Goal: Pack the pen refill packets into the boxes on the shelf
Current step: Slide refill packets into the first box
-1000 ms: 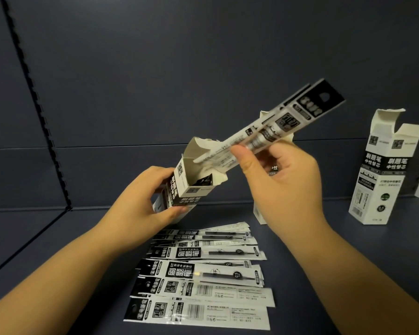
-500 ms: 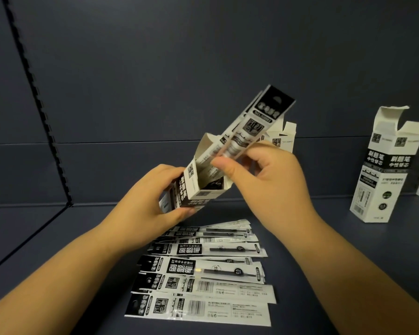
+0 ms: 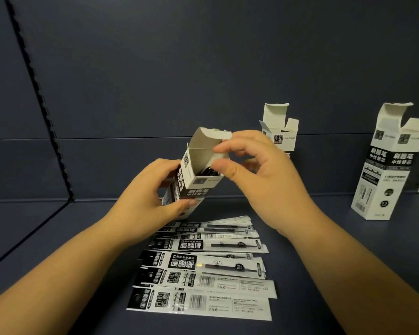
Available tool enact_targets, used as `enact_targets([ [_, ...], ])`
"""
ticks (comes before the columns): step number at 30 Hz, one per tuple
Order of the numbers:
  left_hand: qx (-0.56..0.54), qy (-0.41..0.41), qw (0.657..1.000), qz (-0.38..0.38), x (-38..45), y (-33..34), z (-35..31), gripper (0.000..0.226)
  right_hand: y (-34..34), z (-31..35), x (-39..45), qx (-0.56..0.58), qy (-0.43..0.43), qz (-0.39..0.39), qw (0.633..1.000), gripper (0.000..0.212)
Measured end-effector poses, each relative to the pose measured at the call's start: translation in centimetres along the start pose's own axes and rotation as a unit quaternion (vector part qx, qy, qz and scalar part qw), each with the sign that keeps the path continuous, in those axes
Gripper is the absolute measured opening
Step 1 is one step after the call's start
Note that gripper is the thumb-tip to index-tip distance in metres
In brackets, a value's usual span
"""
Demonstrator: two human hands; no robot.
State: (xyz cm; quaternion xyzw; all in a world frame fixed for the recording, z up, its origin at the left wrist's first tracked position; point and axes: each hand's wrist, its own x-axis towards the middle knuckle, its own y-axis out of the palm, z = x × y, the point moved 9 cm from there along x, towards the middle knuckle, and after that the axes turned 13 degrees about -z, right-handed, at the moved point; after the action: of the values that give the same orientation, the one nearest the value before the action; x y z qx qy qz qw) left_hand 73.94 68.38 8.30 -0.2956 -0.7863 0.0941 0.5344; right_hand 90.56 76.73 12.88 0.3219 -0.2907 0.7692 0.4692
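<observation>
My left hand [image 3: 153, 201] grips a black-and-white refill box [image 3: 198, 182], held tilted above the shelf with its top flaps open. Dark packet ends show inside its mouth. My right hand [image 3: 264, 180] is at that mouth, with thumb and forefinger pinching the box's right side flap. Several pen refill packets [image 3: 203, 264] lie fanned out flat on the shelf floor below my hands.
Two more open boxes stand upright on the shelf: one [image 3: 279, 131] behind my right hand, another [image 3: 387, 170] at the far right. The dark blue shelf floor [image 3: 336, 250] meets the back wall, and a perforated upright strip [image 3: 41, 112] runs down the left.
The packet my right hand held slid fully down into the box. My right hand let it go and now pinches the side flap. The box has turned more upright.
</observation>
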Motion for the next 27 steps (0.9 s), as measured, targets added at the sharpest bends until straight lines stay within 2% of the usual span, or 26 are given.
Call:
enact_targets([
  [3,-0.001,-0.003,1.000,-0.002,0.0,-0.1,0.1,0.065,-0.3,0.0,0.1,0.002,-0.013,-0.021,1.000,0.016],
  [7,-0.010,-0.009,1.000,0.001,0.0,-0.1,0.1,0.066,0.8,-0.8,-0.2,-0.086,-0.023,0.025,0.996,0.014],
  [9,-0.010,-0.008,1.000,-0.003,0.0,-0.1,0.2,0.066,0.8,-0.8,-0.3,-0.095,-0.027,0.029,0.995,0.017],
  [12,-0.015,-0.021,1.000,-0.016,0.1,-0.5,0.7,0.064,-0.3,-0.3,-0.1,-0.084,-0.044,-0.013,0.995,0.019],
  [15,-0.011,-0.039,0.999,-0.029,0.2,-0.9,1.2,0.062,-1.1,-1.2,0.0,-0.089,-0.023,-0.036,0.995,0.020],
  [16,-0.012,-0.044,0.998,-0.033,0.3,-0.9,1.4,0.061,-1.0,-1.8,0.0,-0.111,-0.016,-0.022,0.993,0.019],
  [18,-0.014,-0.054,0.998,-0.041,0.3,-1.1,1.7,0.060,0.1,-3.2,-0.4,-0.203,-0.018,0.052,0.978,0.016],
  [20,-0.017,-0.063,0.997,-0.043,0.2,-1.0,2.0,0.061,1.8,-4.9,-1.5,-0.318,-0.030,0.169,0.932,0.021],
  [22,-0.019,-0.069,0.997,-0.040,0.2,-0.9,2.2,0.061,3.0,-6.8,-3.0,-0.383,-0.005,0.269,0.884,0.031],
  [24,-0.023,-0.072,0.996,-0.039,0.2,-0.9,2.2,0.061,3.6,-7.8,-4.1,-0.388,0.031,0.318,0.865,0.039],
  [27,-0.024,-0.076,0.996,-0.041,0.2,-1.0,2.3,0.061,4.2,-8.5,-4.7,-0.390,0.045,0.347,0.852,0.044],
])
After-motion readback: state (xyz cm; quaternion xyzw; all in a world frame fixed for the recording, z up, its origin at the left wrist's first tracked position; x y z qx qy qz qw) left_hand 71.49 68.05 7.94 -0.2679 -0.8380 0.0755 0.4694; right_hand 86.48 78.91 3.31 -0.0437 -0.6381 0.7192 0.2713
